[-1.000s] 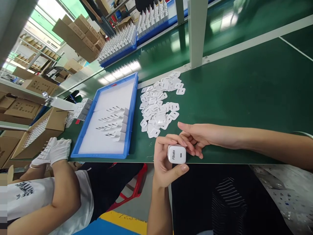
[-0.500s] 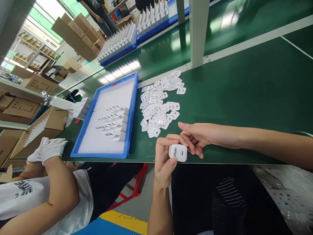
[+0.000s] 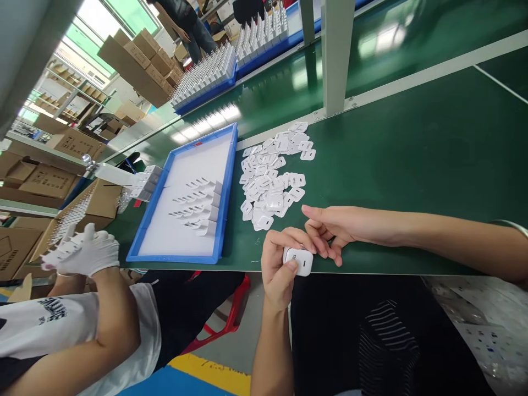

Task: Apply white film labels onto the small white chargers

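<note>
— Green matting covers the long table (image 3: 412,154), and cardboard boxes (image 3: 136,55) stack up behind it along the far wall. Where are the person's own hands?

— Both sit at the near edge of the table. The left hand (image 3: 280,264) is curled around a small white charger (image 3: 298,260), thumb pressed on its near face and fingers wrapped over the top. The right hand (image 3: 330,231) lies just beside it, touching the mat, fingers loosely bent and resting against the far side of the charger; it pinches nothing that I can make out.

— Which way does the charger lie?

— Its long side runs left to right along the table edge, and it sits between the two hands, held only by the left one.

— What is closest beyond the hands?

— A loose pile of white stickers (image 3: 272,176), just past the fingertips, a little to the left. The right hand is the nearer of the two.

— And containers?

— A blue tray (image 3: 226,181) stands left of the stickers. It has a white liner and a few rows of white chargers (image 3: 198,206) lying in its middle; most of the liner is bare. More blue trays (image 3: 206,82) farther back are packed with upright chargers.

— Anyone else?

— A co-worker on the left, with white-gloved hands (image 3: 82,253) raised near an open box (image 3: 86,206).
</note>
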The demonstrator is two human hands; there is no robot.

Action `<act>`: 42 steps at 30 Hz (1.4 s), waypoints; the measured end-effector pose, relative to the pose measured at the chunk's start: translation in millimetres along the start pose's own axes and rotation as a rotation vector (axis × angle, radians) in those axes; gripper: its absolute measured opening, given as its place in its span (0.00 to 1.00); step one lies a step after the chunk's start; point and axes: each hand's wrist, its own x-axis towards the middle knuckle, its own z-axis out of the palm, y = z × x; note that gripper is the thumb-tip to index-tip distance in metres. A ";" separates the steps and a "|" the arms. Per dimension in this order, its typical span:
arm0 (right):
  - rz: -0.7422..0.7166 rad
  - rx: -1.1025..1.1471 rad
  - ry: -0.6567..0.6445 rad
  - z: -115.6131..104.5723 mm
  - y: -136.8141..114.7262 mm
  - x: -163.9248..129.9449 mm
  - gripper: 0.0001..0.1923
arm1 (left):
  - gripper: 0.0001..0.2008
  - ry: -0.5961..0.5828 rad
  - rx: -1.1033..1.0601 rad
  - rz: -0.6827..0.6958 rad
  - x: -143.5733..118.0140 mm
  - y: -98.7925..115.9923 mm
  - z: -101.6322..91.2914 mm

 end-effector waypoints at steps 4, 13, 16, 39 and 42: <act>-0.017 0.003 0.003 0.3 0.8 -1.2 0.36 | 0.15 -0.040 0.049 0.022 1.5 0.2 2.3; -0.063 0.055 -0.009 -0.1 2.2 -2.3 0.33 | 0.18 -0.044 0.159 0.062 0.7 -0.9 5.6; -0.061 0.058 0.002 0.1 2.4 -1.2 0.33 | 0.18 -0.025 0.219 0.113 -1.4 -3.4 5.0; -0.059 0.025 0.002 0.3 3.4 -0.5 0.33 | 0.16 -0.016 0.271 0.121 -3.6 3.6 12.6; -0.056 0.014 0.013 0.5 2.9 0.4 0.33 | 0.10 0.003 0.215 0.097 -6.2 1.2 9.5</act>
